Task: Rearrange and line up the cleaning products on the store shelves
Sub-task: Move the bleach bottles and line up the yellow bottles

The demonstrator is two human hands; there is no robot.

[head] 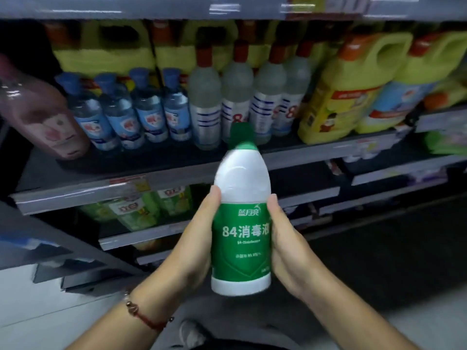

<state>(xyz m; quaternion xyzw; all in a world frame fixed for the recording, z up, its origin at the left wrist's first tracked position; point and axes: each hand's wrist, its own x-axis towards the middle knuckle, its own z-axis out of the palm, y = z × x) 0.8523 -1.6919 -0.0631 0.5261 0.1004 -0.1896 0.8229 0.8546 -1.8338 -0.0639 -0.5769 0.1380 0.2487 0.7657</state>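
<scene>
Holding the white bottle (pixel 242 223) up near us, below the shelf (pixel 151 170), our left hand (pixel 199 238) and right hand (pixel 285 238) grasp its smooth, hard, probably heavy sides.

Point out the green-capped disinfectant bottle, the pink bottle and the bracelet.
green-capped disinfectant bottle (pixel 241 238): head view, on its green label.
pink bottle (pixel 48 117): head view, on its body, left end of shelf.
bracelet (pixel 141 315): head view, on the red cord at the left wrist.

Disinfectant bottle (pixel 241 215): smooth glossy white plastic, green label. Shelf (pixel 106 170): matt grey metal.
</scene>
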